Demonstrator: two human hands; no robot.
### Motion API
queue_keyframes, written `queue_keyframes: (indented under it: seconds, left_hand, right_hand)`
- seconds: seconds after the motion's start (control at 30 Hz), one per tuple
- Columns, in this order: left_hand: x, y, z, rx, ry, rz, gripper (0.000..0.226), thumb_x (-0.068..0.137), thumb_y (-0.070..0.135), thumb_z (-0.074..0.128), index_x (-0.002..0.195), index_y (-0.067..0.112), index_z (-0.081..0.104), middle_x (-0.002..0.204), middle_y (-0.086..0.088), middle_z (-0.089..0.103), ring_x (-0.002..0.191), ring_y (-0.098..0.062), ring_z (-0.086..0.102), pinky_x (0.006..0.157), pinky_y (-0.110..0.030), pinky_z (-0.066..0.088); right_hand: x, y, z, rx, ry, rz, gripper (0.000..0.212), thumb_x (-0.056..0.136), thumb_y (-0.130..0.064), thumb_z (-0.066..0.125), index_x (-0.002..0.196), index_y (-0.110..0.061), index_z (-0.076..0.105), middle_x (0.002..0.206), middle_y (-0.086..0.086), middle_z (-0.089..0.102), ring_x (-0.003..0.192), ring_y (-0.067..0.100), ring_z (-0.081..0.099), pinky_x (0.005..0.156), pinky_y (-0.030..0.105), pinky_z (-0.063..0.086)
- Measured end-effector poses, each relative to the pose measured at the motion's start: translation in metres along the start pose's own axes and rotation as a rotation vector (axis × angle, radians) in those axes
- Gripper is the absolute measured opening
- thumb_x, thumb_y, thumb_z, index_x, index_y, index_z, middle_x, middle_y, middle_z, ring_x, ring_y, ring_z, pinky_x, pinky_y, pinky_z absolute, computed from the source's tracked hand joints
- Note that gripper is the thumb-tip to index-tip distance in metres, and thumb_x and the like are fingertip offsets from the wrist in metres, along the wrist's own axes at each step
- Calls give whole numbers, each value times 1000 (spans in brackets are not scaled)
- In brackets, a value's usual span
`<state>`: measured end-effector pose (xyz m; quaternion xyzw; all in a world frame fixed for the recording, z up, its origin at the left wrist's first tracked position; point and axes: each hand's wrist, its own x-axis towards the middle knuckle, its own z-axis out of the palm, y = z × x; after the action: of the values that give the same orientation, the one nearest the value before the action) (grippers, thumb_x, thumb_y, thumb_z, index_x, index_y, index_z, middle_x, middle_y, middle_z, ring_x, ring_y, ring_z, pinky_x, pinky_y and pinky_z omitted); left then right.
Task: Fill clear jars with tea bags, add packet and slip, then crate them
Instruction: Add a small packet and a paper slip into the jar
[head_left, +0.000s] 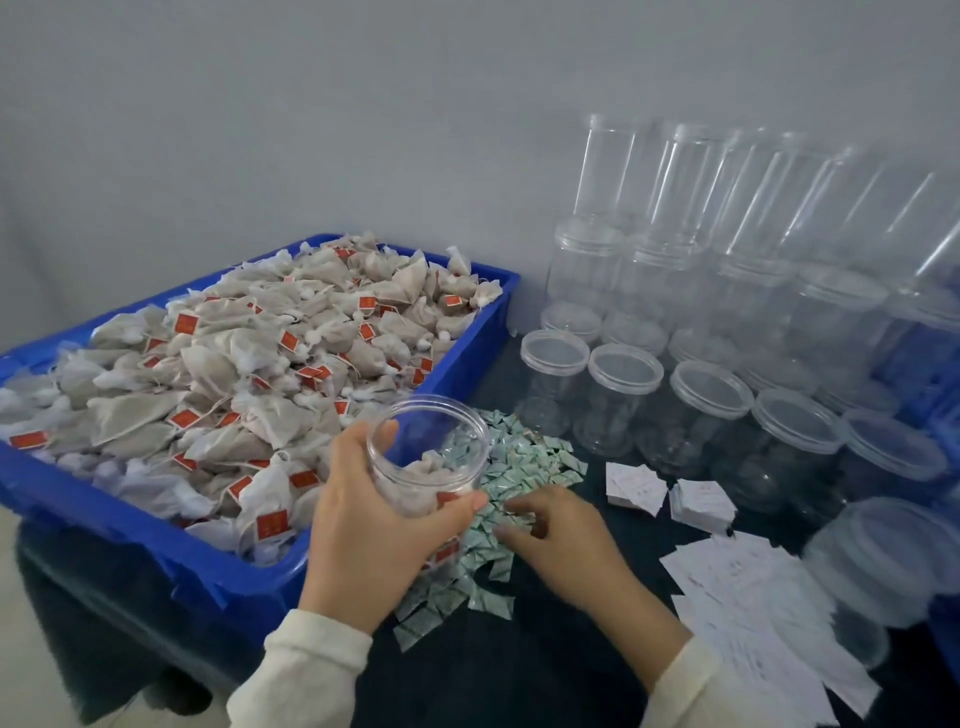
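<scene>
txt: none legible | red tags (186, 324) & slips (635, 486): print too blurred

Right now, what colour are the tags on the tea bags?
Red tags, clearest in the head view.

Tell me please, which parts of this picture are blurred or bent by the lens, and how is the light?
Head view: the light is soft and even, without hard shadows. The stacked empty jars at the far right lean outward, a wide-angle distortion, and look smeared. The right hand over the green packets is slightly blurred. The left hand holding the jar and the tea bags in the blue crate are sharper.
</scene>
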<state>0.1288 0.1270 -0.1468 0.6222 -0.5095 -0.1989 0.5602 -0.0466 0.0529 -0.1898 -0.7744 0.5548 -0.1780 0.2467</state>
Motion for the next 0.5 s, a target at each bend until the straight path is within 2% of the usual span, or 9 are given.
queue_keyframes:
  seconds: [0.07,0.17,0.27,0.37,0.5]
  left_hand:
    - [0,-1,0,19,-3,9,106,38,65,76,129,27,41,119,19,52,110,-3,51,87,-18,38]
    - [0,-1,0,19,1,10,109,37,67,74,132,24,42,119,21,52,111,1,49,83,-9,36]
    - [-1,-2,-1,15,-3,33,106,37,67,73,130,25,43,115,31,48,106,10,46,80,-3,36]
    - [-2,-4,-3,-11,-13,45,103,38,66,76,129,29,43,119,33,48,110,15,46,84,-3,36]
    - [-2,-5,-3,-2,-31,77,85,41,65,77,114,48,38,118,32,49,112,21,42,86,2,33]
  right_hand:
    - [-1,10,18,8,-19,19,48,80,-51,71,121,-26,66,112,-10,53,108,8,52,93,23,42]
    - [1,13,31,18,6,-20,53,76,-54,73,121,-29,66,109,-12,44,112,8,46,95,23,41]
    - [3,12,36,-35,64,-90,36,81,-44,72,113,-28,69,105,-11,45,106,10,49,89,25,43]
    - [5,10,35,-52,91,-182,16,89,-28,67,100,-18,73,100,-2,56,98,16,57,83,26,44]
    - [5,10,28,-138,138,-243,17,95,-25,58,100,-14,71,98,1,63,94,18,59,81,28,43]
